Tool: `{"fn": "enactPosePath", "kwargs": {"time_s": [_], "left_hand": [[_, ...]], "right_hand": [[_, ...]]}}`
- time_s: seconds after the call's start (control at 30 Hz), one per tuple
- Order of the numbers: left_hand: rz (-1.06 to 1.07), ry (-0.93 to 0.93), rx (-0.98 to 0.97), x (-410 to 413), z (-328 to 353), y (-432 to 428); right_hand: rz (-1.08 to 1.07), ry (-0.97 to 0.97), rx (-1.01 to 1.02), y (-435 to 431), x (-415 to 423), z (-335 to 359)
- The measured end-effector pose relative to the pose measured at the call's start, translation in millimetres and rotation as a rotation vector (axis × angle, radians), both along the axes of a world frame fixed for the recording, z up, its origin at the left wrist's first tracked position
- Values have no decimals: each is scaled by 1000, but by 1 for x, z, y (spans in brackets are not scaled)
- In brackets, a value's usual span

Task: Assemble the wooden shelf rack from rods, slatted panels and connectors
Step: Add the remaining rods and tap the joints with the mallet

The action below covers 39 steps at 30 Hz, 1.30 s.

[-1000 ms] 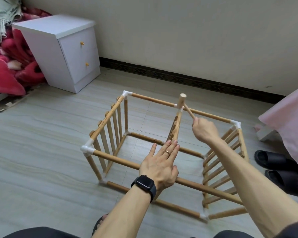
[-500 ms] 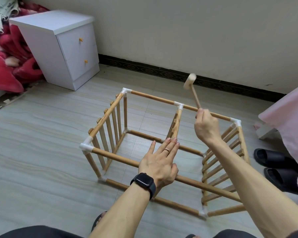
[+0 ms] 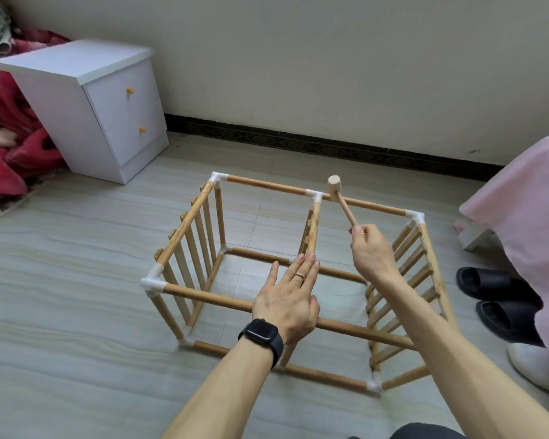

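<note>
At the far rail (image 3: pixel 267 185), right fingers (image 3: pixel 360 231) grip the mallet (image 3: pixel 346 211); left fingers (image 3: pixel 301 268) lie straight, released

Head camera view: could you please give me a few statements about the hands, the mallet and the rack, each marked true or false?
1. The right hand grips a wooden mallet by its handle. True.
2. The left hand is curled round a loose rod. False: its fingers are straight, with the palm over the near top rod.
3. The mallet's head is beside the middle connector on the far top rod. True.
4. The rack stands on a table. False: it stands on the floor.
</note>
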State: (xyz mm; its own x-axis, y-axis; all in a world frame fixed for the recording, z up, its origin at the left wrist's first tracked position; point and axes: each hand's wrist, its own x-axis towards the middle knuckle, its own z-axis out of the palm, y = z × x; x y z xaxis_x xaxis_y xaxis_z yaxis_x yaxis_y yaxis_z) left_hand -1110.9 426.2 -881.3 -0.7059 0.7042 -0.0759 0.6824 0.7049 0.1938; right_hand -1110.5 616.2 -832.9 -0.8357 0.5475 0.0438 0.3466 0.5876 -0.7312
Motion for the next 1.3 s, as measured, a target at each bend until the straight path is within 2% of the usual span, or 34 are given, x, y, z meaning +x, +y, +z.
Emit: {"fn": "enactPosePath", "kwargs": {"time_s": [0.07, 0.2, 0.33, 0.37, 0.47, 0.57, 0.63, 0.7, 0.8, 0.87, 1.03, 1.2, 1.3], "left_hand": [[20, -11, 1, -8, 2, 16], [53, -109, 63, -19, 11, 55], [75, -318, 339, -25, 24, 63], [106, -285, 379, -25, 25, 56], [210, 8, 281, -26, 15, 16], [293, 170, 71, -21, 3, -22], [307, 234, 6, -17, 2, -27], [329, 228, -21, -15, 2, -23], [343, 177, -42, -16, 2, -19], [353, 151, -44, -21, 0, -18], [376, 129, -8, -28, 0, -14], [386, 137, 0, -29, -2, -15], [379, 124, 4, -28, 2, -15]], "right_hand": [[-28, 145, -131, 3, 27, 7], [-60, 423, -219, 7, 76, 31], [-27, 650, -339, 9, 107, 65], [-10, 679, -327, 9, 110, 71], [-6, 681, -204, 5, 108, 78], [15, 602, -97, -8, 96, 74], [32, 589, -90, -17, 86, 69], [16, 638, -182, -25, 76, 64], [-4, 739, -470, -30, 65, 58], [-35, 772, -542, -31, 60, 54], [-14, 792, -541, -47, 48, 54], [76, 988, -549, -41, 33, 76], [48, 830, -471, -63, 39, 49]]}}
